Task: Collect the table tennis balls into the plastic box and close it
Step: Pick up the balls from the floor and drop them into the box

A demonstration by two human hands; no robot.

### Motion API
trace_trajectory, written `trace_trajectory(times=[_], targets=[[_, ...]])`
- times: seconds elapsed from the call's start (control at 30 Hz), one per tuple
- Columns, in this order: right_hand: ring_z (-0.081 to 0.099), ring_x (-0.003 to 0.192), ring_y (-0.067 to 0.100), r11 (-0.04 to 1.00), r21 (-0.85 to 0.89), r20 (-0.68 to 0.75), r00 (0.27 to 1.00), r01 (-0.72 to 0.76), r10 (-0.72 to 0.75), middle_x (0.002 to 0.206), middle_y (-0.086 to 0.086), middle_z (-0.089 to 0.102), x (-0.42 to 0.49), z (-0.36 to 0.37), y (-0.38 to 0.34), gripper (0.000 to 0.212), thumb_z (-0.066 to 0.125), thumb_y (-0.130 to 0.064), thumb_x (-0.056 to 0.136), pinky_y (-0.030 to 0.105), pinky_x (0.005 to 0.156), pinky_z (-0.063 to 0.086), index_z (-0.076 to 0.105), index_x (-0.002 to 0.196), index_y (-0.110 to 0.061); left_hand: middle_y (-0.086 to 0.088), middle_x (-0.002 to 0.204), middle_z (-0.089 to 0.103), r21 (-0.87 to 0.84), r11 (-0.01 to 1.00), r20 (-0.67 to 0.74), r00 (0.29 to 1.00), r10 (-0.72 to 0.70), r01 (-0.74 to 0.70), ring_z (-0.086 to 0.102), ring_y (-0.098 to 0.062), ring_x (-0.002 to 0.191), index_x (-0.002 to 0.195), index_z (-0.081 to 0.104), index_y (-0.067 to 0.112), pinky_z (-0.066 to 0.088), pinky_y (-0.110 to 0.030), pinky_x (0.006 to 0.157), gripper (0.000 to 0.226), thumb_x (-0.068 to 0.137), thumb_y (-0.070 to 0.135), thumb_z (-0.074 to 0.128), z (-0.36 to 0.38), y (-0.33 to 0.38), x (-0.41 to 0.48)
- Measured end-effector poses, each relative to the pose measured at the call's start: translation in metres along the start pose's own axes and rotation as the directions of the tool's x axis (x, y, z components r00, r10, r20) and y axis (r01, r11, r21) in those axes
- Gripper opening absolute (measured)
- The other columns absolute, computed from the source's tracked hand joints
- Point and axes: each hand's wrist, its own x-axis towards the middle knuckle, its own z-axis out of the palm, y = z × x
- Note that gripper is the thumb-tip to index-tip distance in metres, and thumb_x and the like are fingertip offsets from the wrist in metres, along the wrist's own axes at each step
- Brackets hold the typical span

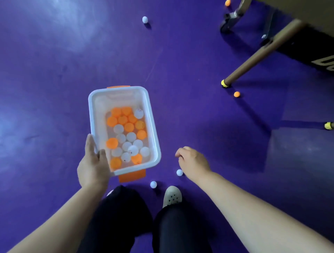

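Above the purple floor [54, 90] our left hand [94, 166] clamps a corner of the lidless plastic box [98, 115] of balls [129, 137], our right hand [194, 163] curls, whether empty we cannot tell, by a white ball [179, 172]; stooping could tilt and spill them

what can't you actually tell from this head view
- Head view, right hand: its back hides the curled fingers; holding a ball or not is unclear.
- Head view, plastic box in the left hand: top balls hide any below; no lid in frame.
- Head view, orange ball: cut by the top edge.
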Motion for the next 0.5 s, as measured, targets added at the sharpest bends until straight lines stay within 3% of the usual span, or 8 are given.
trace_trajectory(times=[0.17,0.3,0.33,0.4,0.5], targets=[[0.055,0.098,0.027,0.982,-0.129,0.078,0.988,0.141,-0.132,0.110,0.002,0.059,0.078,0.108,0.041,0.027,0.039,-0.011,0.094,0.032,0.069,0.040,0.059,0.110,-0.018,-0.013,0.117,0.066,-0.010,0.999,-0.044,0.998,0.036,-0.037,0.055,-0.036,0.109,0.148,0.022,0.032,0.040,-0.041,0.087,0.055,0.097,0.024,0.040,0.077,-0.039,0.082],[0.055,0.105,0.030,0.893,-0.234,0.234,0.914,0.383,-0.330,0.112,0.007,0.059,0.133,0.192,0.066,0.025,0.043,-0.017,0.094,0.038,0.077,0.043,0.058,0.113,-0.015,-0.014,0.119,0.064,0.026,0.990,-0.090,0.986,0.137,-0.135,0.055,-0.037,0.111,0.147,0.024,0.031,0.040,-0.040,0.089,0.056,0.095,0.023,0.042,0.137,-0.067,0.150],[0.057,0.102,0.031,0.862,-0.238,0.261,0.884,0.448,-0.388,0.109,0.008,0.060,0.142,0.210,0.071,0.022,0.046,-0.018,0.093,0.039,0.076,0.045,0.060,0.110,-0.014,-0.014,0.122,0.063,0.037,0.985,-0.096,0.981,0.169,-0.166,0.055,-0.037,0.111,0.147,0.025,0.032,0.041,-0.040,0.089,0.056,0.094,0.023,0.042,0.147,-0.073,0.166],[0.064,0.081,0.030,0.763,-0.245,0.274,0.797,0.599,-0.538,0.089,0.007,0.064,0.158,0.243,0.080,0.011,0.064,-0.019,0.083,0.034,0.061,0.049,0.063,0.092,-0.013,-0.015,0.128,0.059,0.068,0.968,-0.104,0.963,0.247,-0.241,0.054,-0.039,0.113,0.147,0.026,0.032,0.042,-0.041,0.091,0.057,0.093,0.024,0.044,0.164,-0.081,0.193],[0.059,0.051,0.020,0.579,-0.300,0.302,0.651,0.758,-0.696,0.062,-0.002,0.058,0.174,0.295,0.098,0.029,0.085,-0.031,0.059,0.022,0.041,0.045,0.060,0.070,-0.019,-0.013,0.135,0.055,0.096,0.928,-0.114,0.923,0.368,-0.359,0.052,-0.039,0.116,0.147,0.026,0.030,0.041,-0.041,0.095,0.057,0.094,0.024,0.044,0.185,-0.087,0.218]])
